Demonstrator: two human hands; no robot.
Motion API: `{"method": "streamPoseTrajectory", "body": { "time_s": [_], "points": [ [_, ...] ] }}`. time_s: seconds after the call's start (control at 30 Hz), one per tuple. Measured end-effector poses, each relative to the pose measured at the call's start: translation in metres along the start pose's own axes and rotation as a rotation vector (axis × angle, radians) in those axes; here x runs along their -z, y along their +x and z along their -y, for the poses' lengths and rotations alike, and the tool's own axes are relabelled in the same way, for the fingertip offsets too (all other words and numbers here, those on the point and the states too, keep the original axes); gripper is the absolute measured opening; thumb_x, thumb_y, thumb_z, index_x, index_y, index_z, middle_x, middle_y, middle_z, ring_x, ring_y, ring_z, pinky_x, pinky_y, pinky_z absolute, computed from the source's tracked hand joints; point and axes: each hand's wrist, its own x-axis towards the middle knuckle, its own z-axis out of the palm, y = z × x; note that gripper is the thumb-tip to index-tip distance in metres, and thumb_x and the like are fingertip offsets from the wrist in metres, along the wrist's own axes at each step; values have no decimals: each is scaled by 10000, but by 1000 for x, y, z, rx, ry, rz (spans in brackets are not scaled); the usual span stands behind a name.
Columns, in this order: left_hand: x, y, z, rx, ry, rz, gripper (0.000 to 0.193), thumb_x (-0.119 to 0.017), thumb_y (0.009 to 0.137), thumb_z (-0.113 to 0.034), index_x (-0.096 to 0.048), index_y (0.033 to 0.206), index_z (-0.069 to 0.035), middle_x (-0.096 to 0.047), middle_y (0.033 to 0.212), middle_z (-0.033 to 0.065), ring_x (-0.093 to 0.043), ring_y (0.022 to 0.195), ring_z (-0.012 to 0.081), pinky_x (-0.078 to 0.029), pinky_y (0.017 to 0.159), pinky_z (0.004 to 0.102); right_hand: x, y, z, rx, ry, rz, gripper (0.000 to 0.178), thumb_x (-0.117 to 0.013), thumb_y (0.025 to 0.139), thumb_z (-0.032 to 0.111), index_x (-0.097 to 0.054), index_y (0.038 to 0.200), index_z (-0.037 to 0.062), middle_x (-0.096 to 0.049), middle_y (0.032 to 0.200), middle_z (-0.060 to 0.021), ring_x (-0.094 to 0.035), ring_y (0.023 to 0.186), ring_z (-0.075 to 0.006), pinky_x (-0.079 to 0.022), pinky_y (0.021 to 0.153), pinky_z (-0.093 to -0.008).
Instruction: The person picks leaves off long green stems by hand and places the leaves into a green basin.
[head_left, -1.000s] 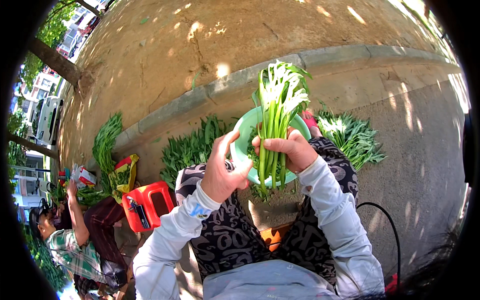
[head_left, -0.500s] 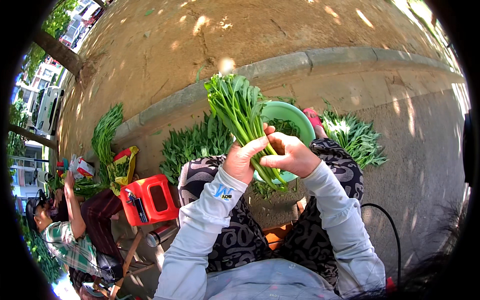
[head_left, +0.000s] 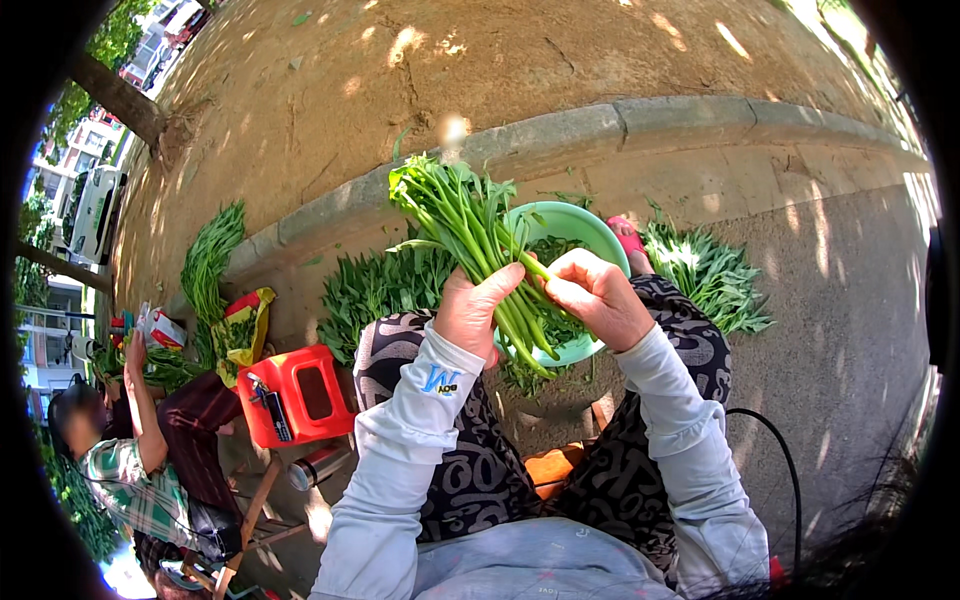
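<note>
A bunch of long-stemmed leafy greens [head_left: 460, 215], which look like water spinach, is gripped in my left hand [head_left: 470, 312]. Its leafy tops point away from me and the pale cut ends hang toward my lap. At the bunch's right side, my right hand [head_left: 605, 302] pinches a single stem between thumb and forefinger; part of that stem is hidden by the fingers. Below and beyond both hands stands a light green basin [head_left: 597, 228] with loose leaves [head_left: 560, 250] inside, partly covered by the bunch and my right hand.
Piles of greens lie on the ground left [head_left: 385, 290] and right [head_left: 705, 275] of my knees. A red plastic stool [head_left: 262, 378] stands at the left, near a seated person [head_left: 140, 480]. A stone curb [head_left: 560, 135] runs across beyond the basin. A black cable [head_left: 790, 460] curves at the right.
My right hand has shifted slightly right, away from the bunch's lower stems, and now pinches one stem. The bunch has fanned out and its tops have tipped left.
</note>
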Motion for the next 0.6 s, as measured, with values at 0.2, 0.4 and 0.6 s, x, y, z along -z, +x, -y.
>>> {"method": "streamPoseTrajectory", "body": {
  "time_s": [0.2, 0.4, 0.6],
  "points": [
    [8, 0, 1, 56, 0, -17, 274, -578, 843, -47, -531, 1113, -46, -598, 984, 63, -591, 885, 170, -489, 796, 325, -3, -1, 5, -151, 100, -25, 175, -546, 876, 153, -522, 935, -10, -564, 772, -34, -518, 651, -75, -436, 572, -216],
    [7, 1, 4, 76, 4, 40, 290, -605, 824, -64, -532, 1104, -41, -605, 962, 58, -598, 819, 156, -488, 772, 301, 2, -1, -2, -172, 163, 126, 162, -567, 865, 152, -545, 938, 9, -553, 748, 5, -491, 619, -51, -403, 544, -200],
    [11, 3, -9, 140, 6, -48, 338, -608, 800, -78, -514, 1120, -20, -578, 842, 54, -584, 751, 168, -522, 695, 360, 8, 0, 12, -251, 296, -94, 148, -537, 868, 160, -531, 894, 15, -552, 716, -32, -509, 587, -85, -421, 509, -227]
  ]
}}
